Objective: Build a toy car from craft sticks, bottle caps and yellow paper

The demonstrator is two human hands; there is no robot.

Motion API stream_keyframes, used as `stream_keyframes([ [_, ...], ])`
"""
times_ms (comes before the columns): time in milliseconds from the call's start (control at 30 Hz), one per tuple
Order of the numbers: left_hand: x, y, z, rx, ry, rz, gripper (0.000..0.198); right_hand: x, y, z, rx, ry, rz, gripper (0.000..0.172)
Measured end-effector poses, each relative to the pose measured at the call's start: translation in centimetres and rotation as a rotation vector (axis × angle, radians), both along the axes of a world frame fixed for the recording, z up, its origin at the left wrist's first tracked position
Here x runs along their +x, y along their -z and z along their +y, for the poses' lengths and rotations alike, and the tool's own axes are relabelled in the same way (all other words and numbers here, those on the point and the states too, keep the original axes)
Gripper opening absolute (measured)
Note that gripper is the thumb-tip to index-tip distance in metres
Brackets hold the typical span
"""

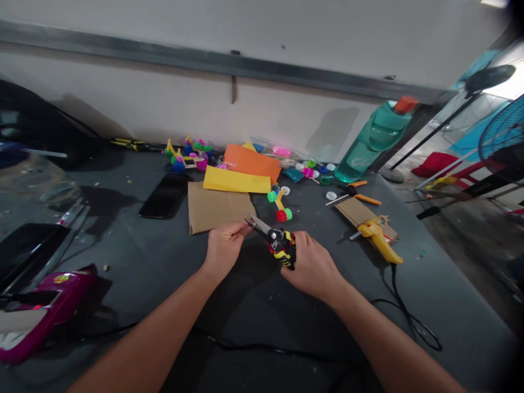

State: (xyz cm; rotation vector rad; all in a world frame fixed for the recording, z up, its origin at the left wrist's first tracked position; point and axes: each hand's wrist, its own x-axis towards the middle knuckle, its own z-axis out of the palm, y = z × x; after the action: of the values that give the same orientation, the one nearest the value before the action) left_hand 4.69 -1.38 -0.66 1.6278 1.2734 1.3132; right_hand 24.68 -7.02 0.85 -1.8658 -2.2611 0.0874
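My right hand [311, 266] is closed round the yellow-and-black handles of a pair of snips [275, 239], whose blades point left and stand slightly apart. My left hand [224, 244] is pinched shut right at the blade tips, over the near edge of a brown cardboard sheet [216, 210]; what it pinches is too small to make out. Both hands hover just above the dark grey table [262, 305].
Yellow and orange paper sheets [241, 172] lie behind the cardboard with bottle caps and small stick-and-cap toys [280, 204]. A yellow glue gun [380, 237] rests on cardboard at right, cord trailing forward. Teal bottle [370, 142], black phone [166, 195], magenta object [45, 314] at left.
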Motion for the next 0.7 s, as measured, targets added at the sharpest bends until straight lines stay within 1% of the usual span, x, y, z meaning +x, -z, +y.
stream_keyframes([
  [267,-0.23,0.16,0.06,-0.004,0.008,0.058,0.017,-0.02,0.06,-0.03,-0.011,-0.024,0.015,0.038],
  [400,-0.17,-0.08,0.09,-0.021,0.000,0.025,0.015,-0.01,-0.15,-0.08,-0.042,-0.025,0.048,0.038],
  [533,-0.10,-0.22,0.08,-0.049,0.023,-0.056,0.013,0.00,-0.33,-0.12,-0.076,-0.013,0.086,0.039],
  [700,-0.16,0.07,0.11,-0.035,0.024,-0.019,0.014,-0.06,-0.36,-0.08,-0.080,-0.027,0.061,0.037],
])
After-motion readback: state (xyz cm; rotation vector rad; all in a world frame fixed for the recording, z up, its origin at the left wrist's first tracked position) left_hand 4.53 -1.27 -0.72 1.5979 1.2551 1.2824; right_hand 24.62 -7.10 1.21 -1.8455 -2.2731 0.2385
